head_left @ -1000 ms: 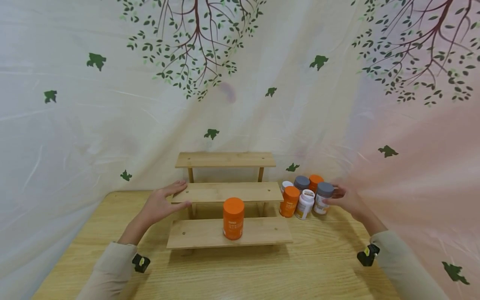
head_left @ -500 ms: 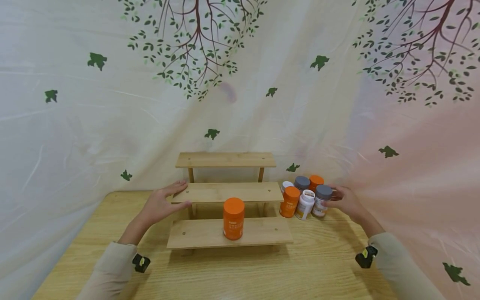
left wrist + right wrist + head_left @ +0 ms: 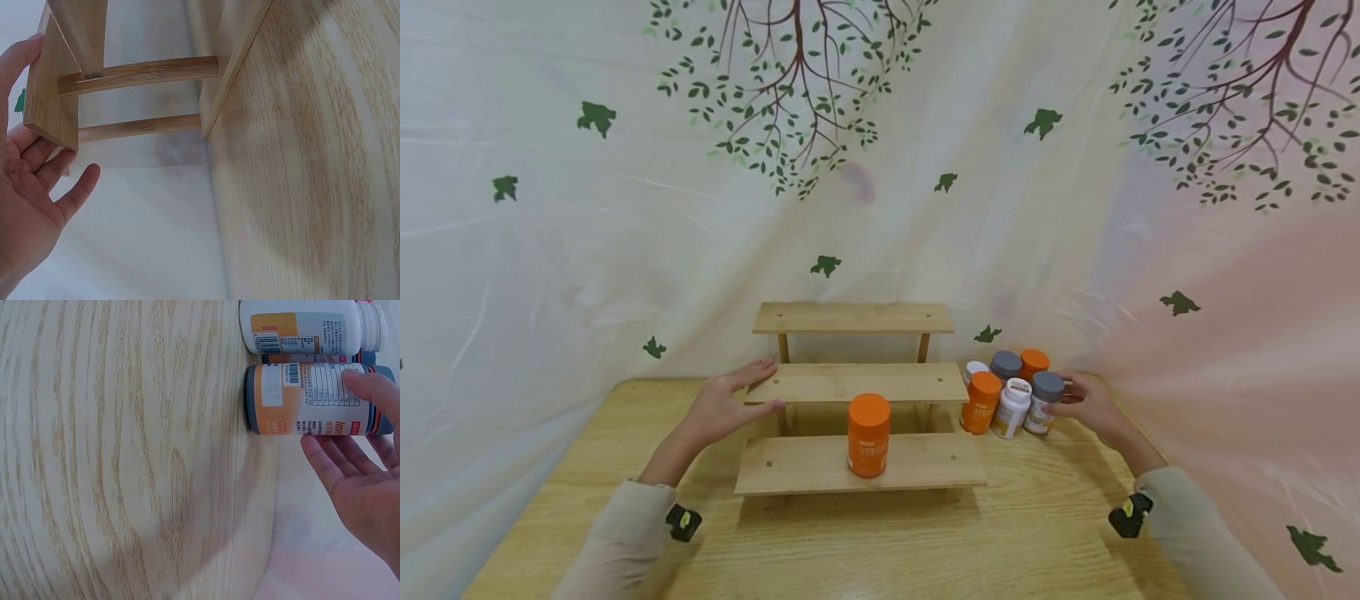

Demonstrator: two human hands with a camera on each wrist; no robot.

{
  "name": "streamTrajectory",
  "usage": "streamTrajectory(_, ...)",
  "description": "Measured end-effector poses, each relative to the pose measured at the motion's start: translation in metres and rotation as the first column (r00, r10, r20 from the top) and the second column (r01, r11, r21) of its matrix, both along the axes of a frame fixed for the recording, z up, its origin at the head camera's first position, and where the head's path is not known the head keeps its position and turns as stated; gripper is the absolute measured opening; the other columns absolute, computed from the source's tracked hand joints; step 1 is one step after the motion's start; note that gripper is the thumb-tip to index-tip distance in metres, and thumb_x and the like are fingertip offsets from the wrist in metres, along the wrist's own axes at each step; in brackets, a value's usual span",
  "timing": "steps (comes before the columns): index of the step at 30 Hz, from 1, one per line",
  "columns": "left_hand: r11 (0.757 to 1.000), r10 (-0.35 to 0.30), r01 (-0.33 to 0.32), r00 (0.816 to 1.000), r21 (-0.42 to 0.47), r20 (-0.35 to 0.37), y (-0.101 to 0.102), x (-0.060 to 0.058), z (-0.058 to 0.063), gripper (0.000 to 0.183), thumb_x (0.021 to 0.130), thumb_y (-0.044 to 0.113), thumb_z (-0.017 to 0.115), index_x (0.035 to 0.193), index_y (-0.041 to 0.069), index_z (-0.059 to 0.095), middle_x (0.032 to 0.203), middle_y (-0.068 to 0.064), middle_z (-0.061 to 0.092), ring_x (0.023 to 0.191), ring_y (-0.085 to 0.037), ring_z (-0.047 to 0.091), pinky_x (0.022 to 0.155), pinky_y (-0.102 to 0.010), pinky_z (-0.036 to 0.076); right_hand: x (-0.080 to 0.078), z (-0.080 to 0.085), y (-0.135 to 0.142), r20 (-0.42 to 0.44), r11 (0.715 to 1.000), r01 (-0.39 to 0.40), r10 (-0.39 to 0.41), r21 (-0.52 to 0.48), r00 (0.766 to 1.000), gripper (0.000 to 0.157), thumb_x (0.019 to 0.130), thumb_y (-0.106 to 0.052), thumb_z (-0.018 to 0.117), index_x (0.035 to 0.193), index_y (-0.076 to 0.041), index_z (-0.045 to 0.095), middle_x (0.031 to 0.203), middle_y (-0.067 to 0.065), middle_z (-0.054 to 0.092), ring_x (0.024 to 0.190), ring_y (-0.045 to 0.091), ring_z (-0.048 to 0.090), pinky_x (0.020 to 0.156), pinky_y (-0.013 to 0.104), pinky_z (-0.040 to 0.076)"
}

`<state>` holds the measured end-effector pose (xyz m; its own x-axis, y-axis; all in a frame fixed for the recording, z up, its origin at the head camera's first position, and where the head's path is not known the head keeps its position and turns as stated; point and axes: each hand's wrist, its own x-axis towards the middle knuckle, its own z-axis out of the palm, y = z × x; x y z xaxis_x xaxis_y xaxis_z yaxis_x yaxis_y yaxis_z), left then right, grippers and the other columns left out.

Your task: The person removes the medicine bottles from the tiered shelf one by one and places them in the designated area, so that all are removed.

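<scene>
My left hand (image 3: pixel 718 408) holds the left end of the middle board of a three-step wooden display stand (image 3: pixel 857 383). In the left wrist view, the thumb lies along one edge of the board (image 3: pixel 53 103) and the other fingers reach its opposite edge. On the lowest step stands an orange pill bottle (image 3: pixel 868 437). To the right of the stand, my right hand (image 3: pixel 1093 407) grips a grey-capped pill bottle (image 3: pixel 1039 412), upright on the table. The right wrist view has the thumb across its orange-and-white label (image 3: pixel 325 400), fingers on the far side.
Close beside the held bottle stand a white bottle (image 3: pixel 1012 408), an orange bottle (image 3: pixel 981 404) and several more behind them. The wooden table (image 3: pixel 880 550) ends at a hanging cloth (image 3: pixel 700 250) printed with leaves. Wrist cameras sit at both sleeves.
My right hand and the grey-capped bottle have shifted slightly left, towards the white bottle. My left hand stays on the stand. The head view has tilted slightly.
</scene>
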<state>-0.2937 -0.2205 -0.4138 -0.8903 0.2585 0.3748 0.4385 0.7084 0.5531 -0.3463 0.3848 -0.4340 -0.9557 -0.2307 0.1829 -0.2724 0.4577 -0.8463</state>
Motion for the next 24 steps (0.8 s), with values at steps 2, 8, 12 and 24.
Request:
streamTrajectory(2,1.0,-0.001,0.001,1.0,-0.002,-0.001,-0.0001,-0.0006,-0.0001,0.071,0.086,0.041,0.082,0.143,0.006,0.059,0.153,-0.014,0.052,0.143,-0.038,0.048,0.112,-0.061,0.041,0.0002,-0.0008,0.0001,0.005,1.0,0.006,-0.006,-0.004,1.0,0.061,0.087,-0.004,0.079,0.139,0.013,0.051,0.118,0.008,0.068,0.094,-0.002,0.067,0.079,0.024,0.06)
streamTrajectory(8,1.0,-0.003,0.003,1.0,-0.009,-0.002,0.0,-0.0012,-0.0002,0.071,0.086,0.04,0.082,0.144,0.006,0.058,0.153,-0.013,0.052,0.143,-0.038,0.047,0.113,-0.061,0.041,-0.0009,-0.0029,0.003,0.028,1.0,-0.003,0.004,-0.018,1.0,0.063,0.088,-0.003,0.078,0.142,0.012,0.048,0.12,0.012,0.068,0.095,-0.002,0.066,0.079,0.023,0.059)
streamTrajectory(12,1.0,-0.004,0.004,1.0,-0.004,0.001,0.0002,-0.0009,0.0003,0.071,0.086,0.039,0.082,0.144,0.005,0.058,0.154,-0.011,0.051,0.143,-0.037,0.047,0.113,-0.06,0.041,-0.0015,-0.0035,0.0045,0.043,1.0,-0.007,0.008,-0.025,0.999,0.065,0.088,-0.003,0.078,0.143,0.012,0.047,0.115,0.004,0.069,0.094,-0.002,0.066,0.08,0.022,0.059)
streamTrajectory(24,1.0,0.001,-0.001,1.0,-0.014,-0.001,0.0007,-0.0002,0.0002,0.07,0.086,0.038,0.082,0.144,0.006,0.058,0.154,-0.012,0.051,0.143,-0.037,0.047,0.113,-0.061,0.041,-0.0017,-0.0045,0.0054,0.051,1.0,0.008,-0.008,-0.001,0.999,0.066,0.088,-0.006,0.078,0.144,0.011,0.046,0.117,0.009,0.069,0.093,-0.001,0.066,0.079,0.022,0.059)
